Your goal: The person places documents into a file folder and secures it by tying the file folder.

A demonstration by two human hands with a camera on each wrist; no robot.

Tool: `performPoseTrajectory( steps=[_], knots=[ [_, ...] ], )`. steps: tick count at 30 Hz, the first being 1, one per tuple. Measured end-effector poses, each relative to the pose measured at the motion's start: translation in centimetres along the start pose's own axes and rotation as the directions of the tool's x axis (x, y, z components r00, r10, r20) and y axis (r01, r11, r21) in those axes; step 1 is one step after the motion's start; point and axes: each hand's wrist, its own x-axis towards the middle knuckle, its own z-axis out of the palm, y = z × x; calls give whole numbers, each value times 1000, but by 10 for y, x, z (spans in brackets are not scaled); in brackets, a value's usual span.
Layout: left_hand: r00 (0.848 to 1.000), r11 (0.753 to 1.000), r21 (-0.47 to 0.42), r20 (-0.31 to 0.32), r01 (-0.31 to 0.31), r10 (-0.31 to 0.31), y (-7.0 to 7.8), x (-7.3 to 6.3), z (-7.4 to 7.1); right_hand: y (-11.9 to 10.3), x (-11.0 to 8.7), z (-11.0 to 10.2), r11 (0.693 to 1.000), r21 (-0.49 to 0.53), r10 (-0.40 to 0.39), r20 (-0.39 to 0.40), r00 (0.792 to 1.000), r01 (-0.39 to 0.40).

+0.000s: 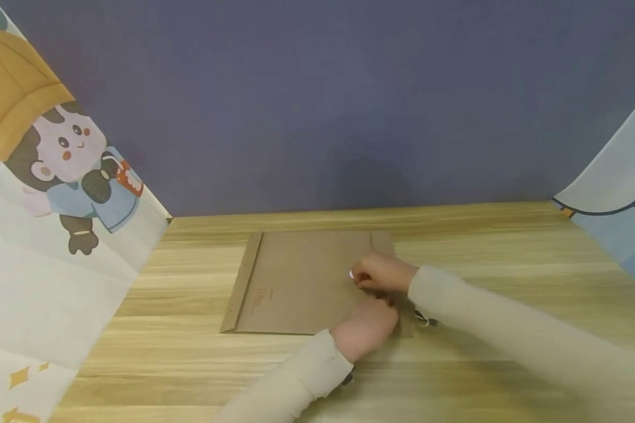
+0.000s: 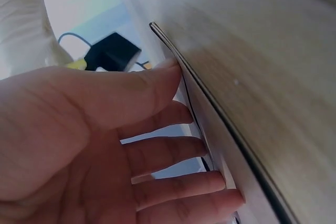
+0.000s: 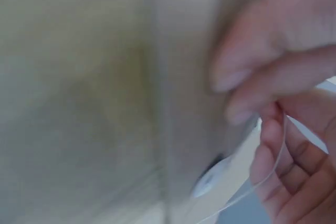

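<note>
A flat brown kraft paper document envelope (image 1: pixel 307 276) lies on the wooden table, with its flap end at the right under both hands. My left hand (image 1: pixel 365 329) is at that end; in the left wrist view its nearly straight fingers (image 2: pixel 178 148) and thumb touch the paper along the edge. Just beyond it, my right hand (image 1: pixel 383 271) is curled, close over the envelope. A thin white string (image 3: pixel 281 145) runs from its pinched fingers in the right wrist view. Beside them sits a round white button (image 3: pixel 210 178) on the envelope.
Red print (image 1: pixel 261 296) marks the envelope's lower left. Behind the wooden table (image 1: pixel 487 252) rises a dark blue-grey panel (image 1: pixel 323 106). Cartoon-printed cloth walls (image 1: pixel 32 282) stand at both sides. A dark device (image 2: pixel 113 51) is worn at the right wrist.
</note>
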Motion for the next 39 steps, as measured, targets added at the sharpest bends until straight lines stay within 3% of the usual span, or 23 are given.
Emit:
performPoseTrajectory(
  steps=[3,11,20,23,25,28,32,36,39],
  knots=[
    [1000,1000,30,-29,-8,9,0,-1,1,4,-12,1,1000,5,26,-22,999,-26],
    [1000,1000,2,3,24,-24,0,-1,-1,21,-42,5,999,21,39,-104,994,-37],
    [999,997,-74,16,29,-28,-1,-2,-4,34,-63,2,963,230,166,-113,980,-137],
    [999,995,-97,17,32,-30,-2,-2,-4,36,-68,-1,908,363,244,-58,968,-208],
    [999,994,-105,22,35,-33,-2,-2,-5,36,-71,-3,844,458,310,8,951,-279],
    [999,992,-120,37,41,-37,-2,-2,-5,34,-73,-5,708,580,412,124,903,-402],
    [999,992,-121,37,42,-38,-3,-2,-6,32,-70,-8,590,613,497,238,835,-525],
    [999,992,-118,15,38,-37,-2,-2,-5,29,-64,-13,534,593,535,315,784,-602],
    [999,993,-112,10,33,-32,-2,-2,-5,26,-59,-16,513,577,555,343,758,-636]
  ],
)
